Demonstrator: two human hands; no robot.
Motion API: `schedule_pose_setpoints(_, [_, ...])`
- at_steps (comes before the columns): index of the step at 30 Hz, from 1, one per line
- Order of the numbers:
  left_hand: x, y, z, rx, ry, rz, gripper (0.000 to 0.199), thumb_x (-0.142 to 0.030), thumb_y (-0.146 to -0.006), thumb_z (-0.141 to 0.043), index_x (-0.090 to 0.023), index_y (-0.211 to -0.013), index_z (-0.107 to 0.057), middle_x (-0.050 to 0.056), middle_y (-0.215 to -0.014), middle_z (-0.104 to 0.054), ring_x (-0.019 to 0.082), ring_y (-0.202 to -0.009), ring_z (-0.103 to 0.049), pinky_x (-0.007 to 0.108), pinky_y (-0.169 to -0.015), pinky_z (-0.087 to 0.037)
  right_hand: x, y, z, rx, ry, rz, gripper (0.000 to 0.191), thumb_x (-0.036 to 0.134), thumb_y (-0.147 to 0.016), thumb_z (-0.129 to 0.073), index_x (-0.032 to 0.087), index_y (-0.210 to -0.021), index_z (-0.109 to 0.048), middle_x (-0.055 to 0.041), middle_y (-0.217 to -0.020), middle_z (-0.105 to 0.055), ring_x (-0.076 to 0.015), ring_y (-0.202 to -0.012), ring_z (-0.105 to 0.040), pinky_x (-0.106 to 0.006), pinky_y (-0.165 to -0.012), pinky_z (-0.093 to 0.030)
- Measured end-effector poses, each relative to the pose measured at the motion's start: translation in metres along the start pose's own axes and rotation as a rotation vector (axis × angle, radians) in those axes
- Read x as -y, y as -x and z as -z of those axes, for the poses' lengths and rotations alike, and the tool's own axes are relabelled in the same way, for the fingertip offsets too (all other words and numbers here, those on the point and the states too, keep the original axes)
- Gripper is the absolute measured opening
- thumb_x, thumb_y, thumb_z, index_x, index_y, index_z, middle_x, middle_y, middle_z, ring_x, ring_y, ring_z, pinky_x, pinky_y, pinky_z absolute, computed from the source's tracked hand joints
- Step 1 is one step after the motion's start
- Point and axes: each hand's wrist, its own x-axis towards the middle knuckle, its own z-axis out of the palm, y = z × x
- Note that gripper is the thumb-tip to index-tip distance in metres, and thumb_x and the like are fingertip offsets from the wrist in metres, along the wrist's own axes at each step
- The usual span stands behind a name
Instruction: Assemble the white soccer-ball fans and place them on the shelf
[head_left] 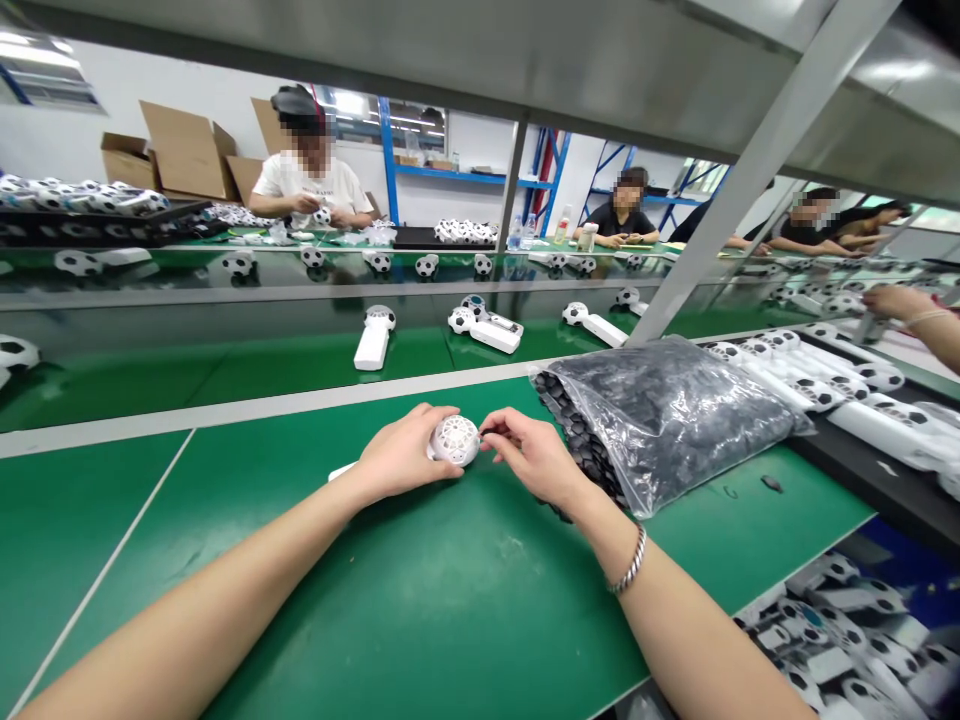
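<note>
From here I see my left hand (pixel 405 455) wrapped around a white lattice-shelled plastic ball (pixel 454 440) over the green bench (pixel 135 520). My right hand (pixel 536 460) pinches a small dark piece (pixel 482 432) against the ball, with a clear plastic bag of black pieces (pixel 660 430) just right of it.

Green bench mat (pixel 427 600) gives free passage left and near of left hand (pixel 405 455). Plastic bag of black parts (pixel 660 430) just beside right hand (pixel 532 455) blocks rightward path. Grey shelf edge (pixel 247 405) bars far side; steel upright (pixel 757 170) stands beyond bag.
</note>
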Motion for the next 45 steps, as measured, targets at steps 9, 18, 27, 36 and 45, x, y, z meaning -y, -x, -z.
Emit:
schedule_pose_setpoints(9, [0.0, 0.0, -0.001, 0.001, 0.019, -0.02, 0.071, -0.054, -0.059, -0.062, -0.03, -0.123, -0.04, 0.002, -0.119, -0.049, 0.024, -0.098, -0.054, 0.031, -0.079, -0.043, 0.011, 0.005, -0.016, -0.009, 0.009, 0.061, 0.008, 0.019, -0.08, -0.051, 0.02, -0.085, -0.057, -0.0002, -0.079, -0.06, -0.0112, -0.069, -0.055, -0.023, -0.065, -0.046])
schedule_pose_setpoints(18, [0.0, -0.002, 0.0, 0.034, 0.03, -0.031, 0.071, -0.055, -0.06, -0.061, -0.029, -0.123, -0.04, 0.004, -0.117, -0.049, 0.025, -0.097, -0.055, 0.032, -0.079, -0.043, 0.005, 0.002, -0.025, -0.089, 0.051, 0.046, 0.002, 0.019, -0.073, -0.058, 0.02, -0.075, -0.059, -0.0027, -0.091, -0.048, -0.0144, -0.089, -0.051, -0.029, -0.08, -0.044])
schedule_pose_setpoints(27, [-0.005, -0.001, 0.001, 0.017, 0.063, 0.007, 0.059, -0.048, -0.059, -0.063, -0.029, -0.111, -0.046, 0.002, -0.107, -0.051, 0.022, -0.089, -0.056, 0.03, -0.074, -0.044, -0.008, -0.002, -0.03, -0.021, -0.183, -0.107, 0.047, 0.022, -0.071, -0.06, 0.021, -0.114, -0.04, -0.009, -0.12, -0.049, -0.0184, -0.11, -0.049, -0.035, -0.09, -0.043])
schedule_pose_setpoints(36, [-0.008, 0.0, 0.002, 0.012, 0.05, -0.015, 0.055, -0.047, -0.061, -0.062, -0.028, -0.11, -0.047, 0.002, -0.107, -0.051, 0.023, -0.091, -0.055, 0.03, -0.073, -0.043, -0.007, -0.001, -0.027, -0.013, -0.091, -0.04, 0.038, 0.023, -0.075, -0.058, 0.02, -0.11, -0.043, -0.0059, -0.108, -0.057, -0.0154, -0.1, -0.055, -0.03, -0.086, -0.045])
schedule_pose_setpoints(45, [0.009, -0.002, 0.015, 0.087, -0.115, -0.101, 0.052, -0.02, -0.065, -0.053, -0.027, -0.116, -0.045, 0.003, -0.111, -0.056, 0.026, -0.099, -0.052, 0.035, -0.08, -0.04, -0.03, -0.005, 0.026, -0.102, 0.455, -0.236, 0.006, 0.024, -0.074, -0.059, 0.019, -0.076, -0.061, -0.002, -0.078, -0.059, -0.0139, -0.075, -0.055, -0.026, -0.072, -0.043])
